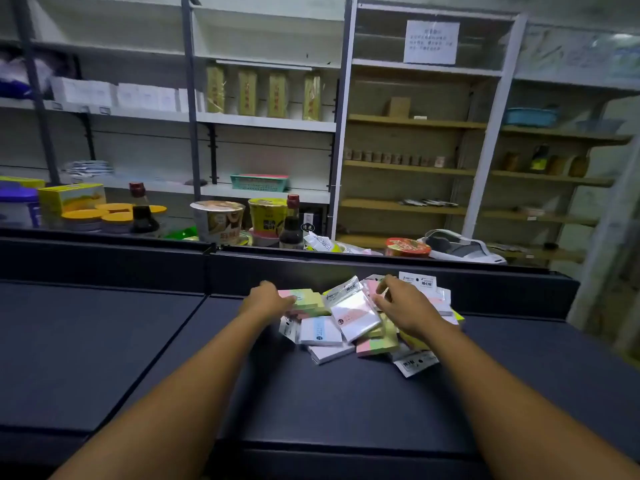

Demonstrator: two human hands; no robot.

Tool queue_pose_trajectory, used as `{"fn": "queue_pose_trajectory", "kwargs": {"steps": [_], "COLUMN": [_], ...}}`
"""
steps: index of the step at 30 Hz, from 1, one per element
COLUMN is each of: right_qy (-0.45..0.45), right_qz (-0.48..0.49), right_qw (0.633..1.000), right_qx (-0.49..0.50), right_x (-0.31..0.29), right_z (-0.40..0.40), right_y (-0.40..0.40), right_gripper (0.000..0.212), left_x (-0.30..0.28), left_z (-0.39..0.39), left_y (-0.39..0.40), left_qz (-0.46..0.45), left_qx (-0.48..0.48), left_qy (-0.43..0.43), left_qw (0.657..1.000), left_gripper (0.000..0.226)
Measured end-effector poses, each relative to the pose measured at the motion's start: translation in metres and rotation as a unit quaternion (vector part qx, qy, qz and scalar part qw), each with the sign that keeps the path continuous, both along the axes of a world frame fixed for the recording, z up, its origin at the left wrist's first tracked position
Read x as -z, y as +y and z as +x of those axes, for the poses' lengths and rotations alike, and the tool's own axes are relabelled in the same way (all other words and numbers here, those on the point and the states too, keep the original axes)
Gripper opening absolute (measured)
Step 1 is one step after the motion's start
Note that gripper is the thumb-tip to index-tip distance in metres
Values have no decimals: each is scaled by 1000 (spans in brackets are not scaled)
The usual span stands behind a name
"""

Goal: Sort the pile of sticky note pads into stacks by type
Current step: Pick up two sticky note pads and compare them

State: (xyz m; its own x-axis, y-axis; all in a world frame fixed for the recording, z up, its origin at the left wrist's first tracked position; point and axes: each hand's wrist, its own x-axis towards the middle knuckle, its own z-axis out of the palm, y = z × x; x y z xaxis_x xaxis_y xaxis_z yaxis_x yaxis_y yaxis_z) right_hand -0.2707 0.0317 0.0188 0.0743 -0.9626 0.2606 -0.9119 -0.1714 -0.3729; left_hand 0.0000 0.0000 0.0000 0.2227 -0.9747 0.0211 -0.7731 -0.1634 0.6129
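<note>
— Sticky note pads point(349, 320): who is gripping what?
— Left hand point(268, 299) is curling around a pastel pink-and-green block point(308, 301); right hand point(405, 304) is resting loosely spread on glossy plastic-wrapped square packs.
— And the pile?
— Lying jumbled on the dark matte counter point(138, 341).

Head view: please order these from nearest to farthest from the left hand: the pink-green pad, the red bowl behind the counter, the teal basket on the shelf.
1. Pink-green pad: touching the left hand, at the pile's left edge.
2. Red bowl: behind the counter wall, to the right.
3. Teal basket: on the white shelf, farther back.
</note>
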Motion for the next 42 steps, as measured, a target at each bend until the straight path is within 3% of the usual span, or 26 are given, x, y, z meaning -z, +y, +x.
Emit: {"fn": "queue_pose_trajectory", "kwargs": {"steps": [5,10,14,18,22,30,42], "right_qy": [-31,-33,-68,-110,-100,-116,-230], "right_qz": [-19,-9,3,48,65,62,57], "right_qw": [999,999,998,992,992,991,972], "right_qx": [22,18,10,-26,-27,1,-3], "right_x": [12,7,1,-5,-2,10,22], "right_z": [5,5,3,9,12,12,9], "right_y": [-12,-12,-9,-5,-4,-5,-6], "right_gripper": [13,14,17,19,23,32,33], "left_x": [19,23,17,-1,-5,6,43], "left_z": [4,17,25,20,16,22,39], "left_y": [-19,-17,2,41,71,90,85], "left_qz": [10,-48,-114,-191,-235,-304,-281], "left_qx": [-15,-68,-69,22,74,86,94], "left_qy": [180,263,391,505,525,504,532], "left_qw": [983,961,911,841,815,804,793], "left_gripper": [41,23,25,19,16,19,27]}}
